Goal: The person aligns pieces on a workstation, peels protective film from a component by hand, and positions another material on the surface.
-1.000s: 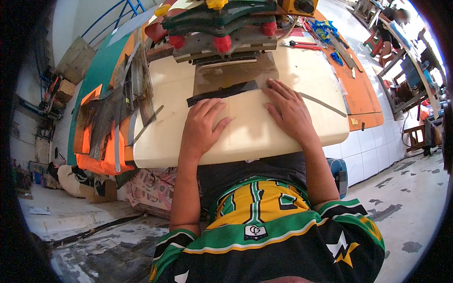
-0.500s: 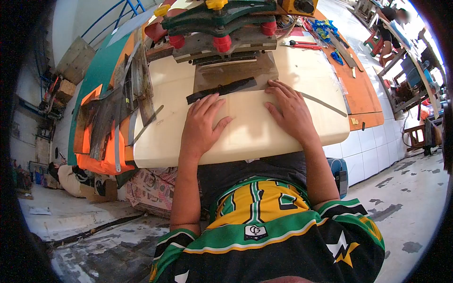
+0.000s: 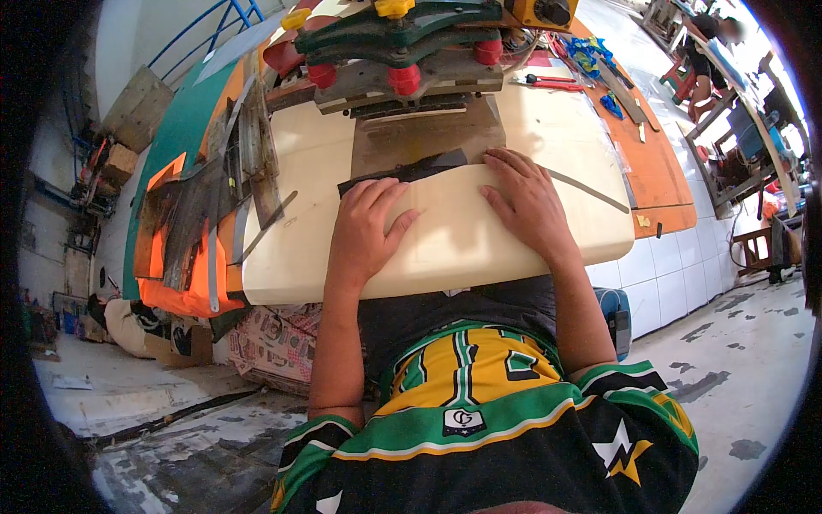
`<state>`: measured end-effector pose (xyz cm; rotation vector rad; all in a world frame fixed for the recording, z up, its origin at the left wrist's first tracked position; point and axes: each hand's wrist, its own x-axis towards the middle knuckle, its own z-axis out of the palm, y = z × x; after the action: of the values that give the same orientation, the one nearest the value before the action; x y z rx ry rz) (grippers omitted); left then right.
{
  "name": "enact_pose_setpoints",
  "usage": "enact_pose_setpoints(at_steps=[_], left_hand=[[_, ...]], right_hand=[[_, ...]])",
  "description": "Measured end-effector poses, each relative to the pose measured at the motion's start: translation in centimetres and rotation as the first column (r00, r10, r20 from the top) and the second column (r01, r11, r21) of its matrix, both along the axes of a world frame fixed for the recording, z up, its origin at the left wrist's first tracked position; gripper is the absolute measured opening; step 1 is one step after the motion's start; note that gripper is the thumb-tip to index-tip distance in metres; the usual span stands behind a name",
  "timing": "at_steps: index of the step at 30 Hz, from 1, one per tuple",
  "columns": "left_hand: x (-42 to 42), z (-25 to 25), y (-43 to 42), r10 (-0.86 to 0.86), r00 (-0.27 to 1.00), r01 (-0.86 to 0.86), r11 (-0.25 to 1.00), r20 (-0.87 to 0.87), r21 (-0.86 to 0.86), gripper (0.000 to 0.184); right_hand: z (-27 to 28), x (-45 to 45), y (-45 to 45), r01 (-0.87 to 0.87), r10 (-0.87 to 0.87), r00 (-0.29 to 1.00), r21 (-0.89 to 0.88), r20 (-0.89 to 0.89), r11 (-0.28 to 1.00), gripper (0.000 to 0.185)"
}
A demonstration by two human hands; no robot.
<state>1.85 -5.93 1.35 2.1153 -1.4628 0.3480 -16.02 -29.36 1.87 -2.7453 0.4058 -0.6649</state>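
Observation:
My left hand rests on the cream-coloured work surface, fingers extended, the fingertips at the near edge of a thin black strip. To the right, my right hand lies on the same surface with its fingers stretched forward, close to the brown plate. Both hands look open. The strip lies slantwise across the near part of that plate; part of its lower edge is hidden. Just beyond stands a press with a dark green frame, yellow knobs and red fittings, its head above the plate.
Dark metal strips and an orange sheet lie at the left. On the orange table at right are blue scraps and a flat bar. A red-handled tool lies behind. A person is far right.
The black strip looks wider at its right end and its near edge shows less. My hands have hardly moved, and the press looks the same.

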Motion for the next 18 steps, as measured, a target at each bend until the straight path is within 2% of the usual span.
enact_pose_setpoints(at_steps=[2, 7, 10, 14, 16, 18], left_hand=[[-0.06, 0.02, 0.07, -0.004, 1.0, 0.004, 1.0, 0.0, -0.017, 0.043], [0.08, 0.14, 0.41, -0.028, 0.997, 0.028, 1.0, -0.067, -0.002, 0.034], [-0.05, 0.34, 0.53, -0.024, 1.0, 0.024, 1.0, -0.007, -0.012, 0.032], [-0.3, 0.74, 0.25, -0.015, 1.0, 0.014, 0.999, -0.016, -0.034, 0.037], [-0.19, 0.53, -0.11, -0.068, 0.996, 0.069, 0.997, 0.057, -0.018, 0.043], [-0.07, 0.44, -0.07, -0.072, 0.997, 0.072, 0.997, 0.024, 0.011, 0.045]], right_hand=[[0.4, 0.01, 0.13, 0.011, -0.012, 1.0, 0.062, 0.02, 0.998, 0.043], [0.09, -0.02, -0.11, 0.012, -0.013, 1.0, 0.07, 0.02, 0.997, 0.04], [-0.32, 0.05, -0.31, -0.001, -0.001, 0.999, 0.058, 0.038, 0.998, 0.038], [-0.36, 0.16, -0.49, -0.009, 0.008, 1.0, 0.06, 0.015, 0.998, 0.038], [-0.54, 0.13, -0.46, 0.003, -0.003, 1.0, 0.046, 0.004, 0.999, 0.039], [-0.42, 0.14, -0.23, 0.015, -0.015, 1.0, 0.033, -0.007, 0.999, 0.041]])
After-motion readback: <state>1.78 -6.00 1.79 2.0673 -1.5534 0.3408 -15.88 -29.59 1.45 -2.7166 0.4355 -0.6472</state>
